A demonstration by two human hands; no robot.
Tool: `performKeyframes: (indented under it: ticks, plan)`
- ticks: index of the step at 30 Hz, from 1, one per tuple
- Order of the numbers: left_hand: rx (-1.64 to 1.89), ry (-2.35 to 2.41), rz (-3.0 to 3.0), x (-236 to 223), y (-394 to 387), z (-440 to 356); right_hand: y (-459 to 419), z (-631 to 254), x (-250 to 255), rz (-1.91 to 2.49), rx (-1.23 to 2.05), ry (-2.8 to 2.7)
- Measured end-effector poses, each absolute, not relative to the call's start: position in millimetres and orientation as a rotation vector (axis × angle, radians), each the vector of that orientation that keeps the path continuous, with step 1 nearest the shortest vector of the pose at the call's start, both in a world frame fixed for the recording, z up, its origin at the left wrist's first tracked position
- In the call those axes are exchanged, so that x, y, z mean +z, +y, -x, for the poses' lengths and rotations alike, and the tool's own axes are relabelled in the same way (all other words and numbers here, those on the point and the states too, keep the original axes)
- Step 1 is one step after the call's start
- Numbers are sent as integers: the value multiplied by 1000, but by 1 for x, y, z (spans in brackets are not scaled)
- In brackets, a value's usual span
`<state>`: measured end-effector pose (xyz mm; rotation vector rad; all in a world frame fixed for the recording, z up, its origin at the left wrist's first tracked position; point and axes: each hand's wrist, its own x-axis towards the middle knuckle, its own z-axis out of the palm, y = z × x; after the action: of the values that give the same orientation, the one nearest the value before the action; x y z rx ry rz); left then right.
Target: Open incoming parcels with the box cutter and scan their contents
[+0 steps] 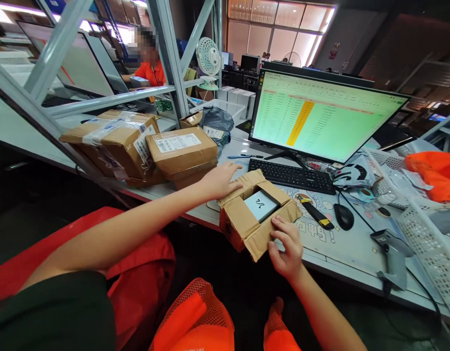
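Observation:
An opened cardboard box (243, 222) sits at the table's front edge, its flaps spread. Inside lies a pale grey-white packet (261, 204) with a dark squiggle mark. My left hand (222, 180) rests on the box's far left flap, fingers curled over it. My right hand (285, 246) presses the near right flap, fingers bent on the cardboard edge. A yellow-and-black utility knife (314, 210) lies just right of the box.
Several taped parcels (144, 146) are stacked at left. A monitor (322, 117), keyboard (292, 175), mouse (343, 216) and barcode scanner (393, 258) stand to the right, with white mesh baskets (429, 243). Another person in orange (149, 70) sits behind the metal rack.

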<state>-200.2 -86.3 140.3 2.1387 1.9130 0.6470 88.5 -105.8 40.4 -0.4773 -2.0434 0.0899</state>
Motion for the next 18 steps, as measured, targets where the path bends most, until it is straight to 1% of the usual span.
performKeyframes:
  ticks: [1,3,5,7,8,10,12,13,14,15,17,18]
  plan:
    - [706,1883,-2386,142,-97,193,-103,-95,61,514,142,-2135]
    - [715,1602,-2771,140,-119,178,-90,-102,107,679,186,-2315]
    - [709,1366,-2886,130,-135,165,-68,-98,145,897,69,-2437]
    - [848,1282,-2841,112,-142,157,-44,-86,168,1140,45,-2606]
    - [1007,1265,-2803,101,-143,155,-33,-79,173,1246,90,-2695]
    - [1527,1234,-2703,79,-146,156,-14,-73,175,1385,255,-2796]
    - [2057,1294,-2511,59,-153,160,0,-83,167,1392,460,-2729]
    - [2189,1369,-2411,52,-159,165,5,-93,160,1359,610,-2632]
    - [2194,1462,-2339,46,-166,170,10,-107,151,1312,818,-2498]
    - [2087,1551,-2298,45,-174,177,13,-121,140,1257,1043,-2335]
    - [1727,1644,-2272,53,-186,191,13,-145,112,1157,1399,-2007]
    - [1540,1656,-2284,63,-190,197,9,-152,96,1134,1474,-1886]
